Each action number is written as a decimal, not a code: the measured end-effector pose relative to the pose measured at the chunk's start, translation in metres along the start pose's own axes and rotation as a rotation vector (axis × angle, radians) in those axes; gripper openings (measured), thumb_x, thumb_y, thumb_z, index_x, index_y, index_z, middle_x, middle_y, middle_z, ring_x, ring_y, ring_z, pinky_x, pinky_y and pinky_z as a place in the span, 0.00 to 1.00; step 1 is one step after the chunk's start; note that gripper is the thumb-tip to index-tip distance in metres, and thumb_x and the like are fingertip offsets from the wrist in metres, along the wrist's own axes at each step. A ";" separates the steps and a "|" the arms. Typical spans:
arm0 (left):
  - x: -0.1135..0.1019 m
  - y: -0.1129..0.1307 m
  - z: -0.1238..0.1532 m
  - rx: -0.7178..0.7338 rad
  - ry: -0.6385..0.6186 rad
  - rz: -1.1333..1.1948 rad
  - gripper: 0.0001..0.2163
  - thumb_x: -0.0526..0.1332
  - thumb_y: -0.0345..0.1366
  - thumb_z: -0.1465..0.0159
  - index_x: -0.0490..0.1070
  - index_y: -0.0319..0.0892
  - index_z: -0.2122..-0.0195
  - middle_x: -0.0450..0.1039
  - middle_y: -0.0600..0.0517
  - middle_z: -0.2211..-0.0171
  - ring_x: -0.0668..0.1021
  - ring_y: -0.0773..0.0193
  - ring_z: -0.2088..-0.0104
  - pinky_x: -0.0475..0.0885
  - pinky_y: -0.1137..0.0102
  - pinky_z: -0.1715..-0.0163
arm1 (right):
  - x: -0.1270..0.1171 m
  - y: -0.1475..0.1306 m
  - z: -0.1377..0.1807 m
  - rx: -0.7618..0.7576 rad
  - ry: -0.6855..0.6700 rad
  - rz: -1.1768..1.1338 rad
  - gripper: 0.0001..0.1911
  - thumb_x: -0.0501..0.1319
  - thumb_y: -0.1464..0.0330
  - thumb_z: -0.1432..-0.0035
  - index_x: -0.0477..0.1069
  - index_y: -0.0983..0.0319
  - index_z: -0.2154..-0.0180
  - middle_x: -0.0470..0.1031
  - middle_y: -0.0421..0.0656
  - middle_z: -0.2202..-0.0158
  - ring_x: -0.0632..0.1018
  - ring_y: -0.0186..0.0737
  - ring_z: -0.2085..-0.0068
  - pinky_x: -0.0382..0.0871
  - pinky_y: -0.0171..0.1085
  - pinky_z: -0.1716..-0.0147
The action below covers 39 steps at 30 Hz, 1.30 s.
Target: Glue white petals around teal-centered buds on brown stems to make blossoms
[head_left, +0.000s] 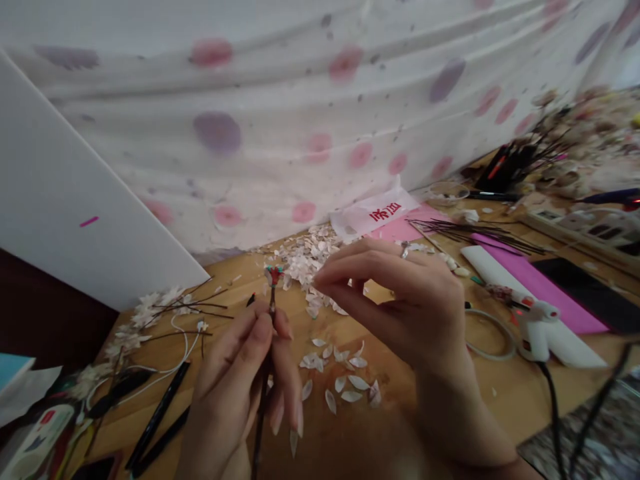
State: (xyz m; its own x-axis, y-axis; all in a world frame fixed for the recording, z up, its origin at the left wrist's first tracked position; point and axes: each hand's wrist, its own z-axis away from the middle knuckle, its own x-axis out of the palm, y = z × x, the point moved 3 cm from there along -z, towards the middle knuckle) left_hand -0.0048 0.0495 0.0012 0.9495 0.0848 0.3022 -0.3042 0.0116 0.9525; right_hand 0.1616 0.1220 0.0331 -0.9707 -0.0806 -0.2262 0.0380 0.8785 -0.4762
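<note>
My left hand [247, 387] is closed around a thin dark stem [261, 413], held upright, with a small red and green tip [273, 275] at its top. My right hand [400, 300] is pinched just right of that tip, thumb and forefinger pressed together on something too small to make out. Loose white petals [345, 387] lie on the wooden table [350, 440] below both hands. A bigger heap of white petals [305, 260] sits behind the stem tip.
A white glue gun [533, 320] with a cable stands at the right, beside pink sheets [540, 280] and a bundle of dark wires [470, 230]. Finished white flowers on stems [155, 307] and black pens [155, 417] lie at left. A spotted cloth [300, 120] hangs behind.
</note>
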 end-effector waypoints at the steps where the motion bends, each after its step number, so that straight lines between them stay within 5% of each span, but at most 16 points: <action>1: 0.000 0.002 0.000 0.003 0.003 -0.019 0.14 0.67 0.51 0.32 0.77 0.48 0.69 0.73 0.56 0.90 0.65 0.70 0.92 0.56 0.79 0.90 | 0.000 0.000 0.000 0.003 -0.003 -0.006 0.08 0.65 0.78 0.33 0.77 0.59 0.62 0.82 0.38 0.65 0.82 0.33 0.64 0.75 0.32 0.68; 13: -0.002 0.004 0.002 0.044 0.004 -0.064 0.14 0.65 0.49 0.30 0.76 0.46 0.68 0.73 0.57 0.90 0.68 0.70 0.92 0.58 0.79 0.91 | 0.002 0.002 -0.001 -0.026 -0.012 -0.009 0.08 0.65 0.78 0.32 0.76 0.61 0.62 0.81 0.39 0.65 0.81 0.32 0.65 0.75 0.32 0.66; 23: 0.000 -0.019 -0.003 0.024 -0.250 0.222 0.17 0.50 0.41 0.22 0.76 0.43 0.61 0.75 0.55 0.89 0.56 0.73 0.93 0.54 0.84 0.91 | 0.007 0.002 -0.001 -0.040 -0.072 -0.051 0.06 0.64 0.79 0.33 0.75 0.63 0.61 0.80 0.40 0.67 0.78 0.31 0.67 0.71 0.30 0.67; 39: 0.000 -0.019 -0.004 -0.030 -0.275 0.216 0.15 0.53 0.42 0.22 0.77 0.44 0.60 0.79 0.56 0.85 0.56 0.75 0.92 0.53 0.84 0.90 | 0.010 0.005 -0.001 -0.081 -0.054 0.031 0.05 0.63 0.78 0.31 0.76 0.67 0.61 0.81 0.45 0.67 0.78 0.32 0.67 0.70 0.31 0.68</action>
State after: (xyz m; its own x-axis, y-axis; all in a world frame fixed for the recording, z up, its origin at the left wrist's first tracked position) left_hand 0.0009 0.0531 -0.0174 0.8468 -0.1832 0.4993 -0.4989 0.0520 0.8651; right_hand 0.1521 0.1257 0.0294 -0.9550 -0.0765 -0.2866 0.0464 0.9158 -0.3989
